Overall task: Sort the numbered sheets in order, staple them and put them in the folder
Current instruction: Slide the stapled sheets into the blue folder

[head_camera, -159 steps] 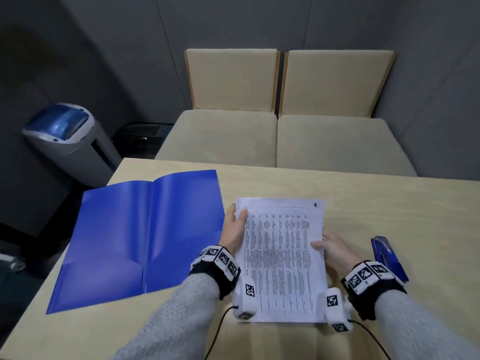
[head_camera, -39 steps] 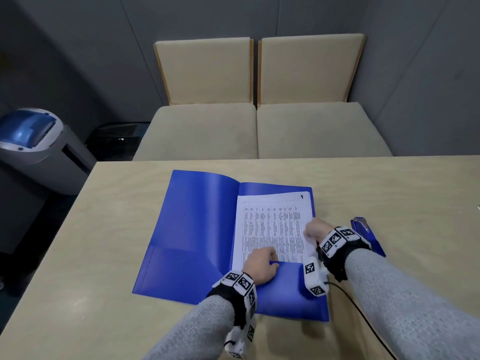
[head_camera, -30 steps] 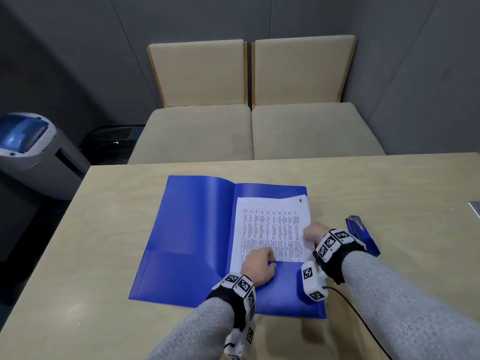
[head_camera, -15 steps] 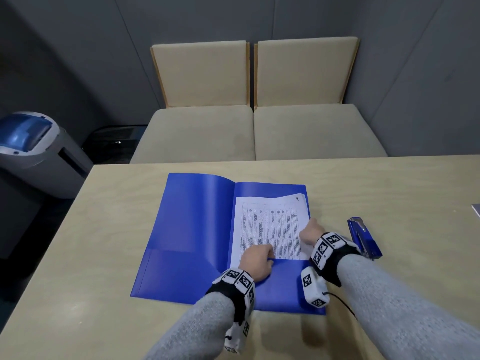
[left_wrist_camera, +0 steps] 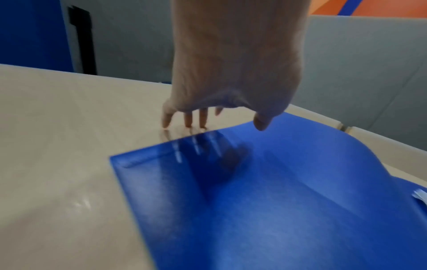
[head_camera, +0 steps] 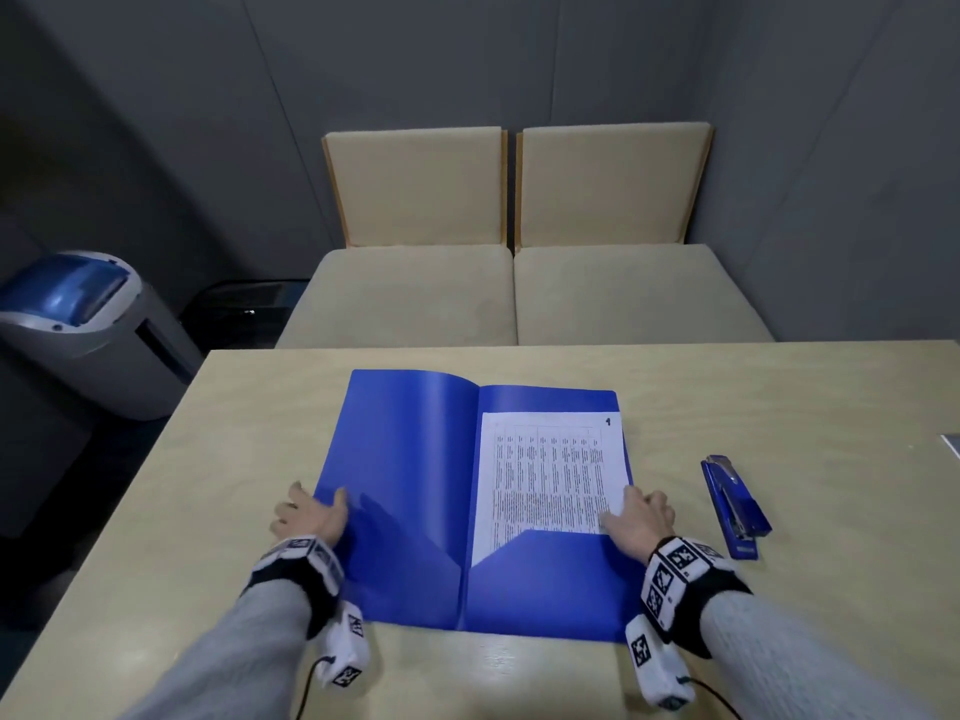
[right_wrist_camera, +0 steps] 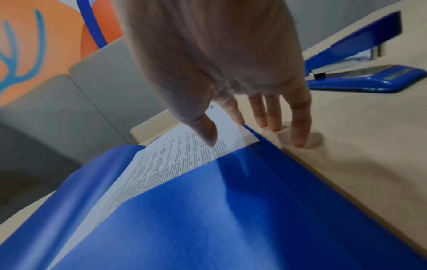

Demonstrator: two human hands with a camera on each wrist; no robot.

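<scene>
Head view: printed white sheets [head_camera: 550, 480], numbered 1, sit tucked in the right pocket of the open glossy blue folder [head_camera: 405, 485] on the pale wooden table [head_camera: 779, 397]. Left hand [head_camera: 311, 514] and right hand [head_camera: 641, 517], fingers spread, rest at its outer edges. Blue stapler [head_camera: 733, 504] lies right.

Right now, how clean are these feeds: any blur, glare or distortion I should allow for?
Head view: sharp, but wide-angle bends the table edges; printed text on the sheets unreadable. Left wrist view: motion-blurred, with pale streak reflections on the glossy folder beneath the left hand. Right wrist view: soft; right hand shadows the table beside the stapler.
</scene>
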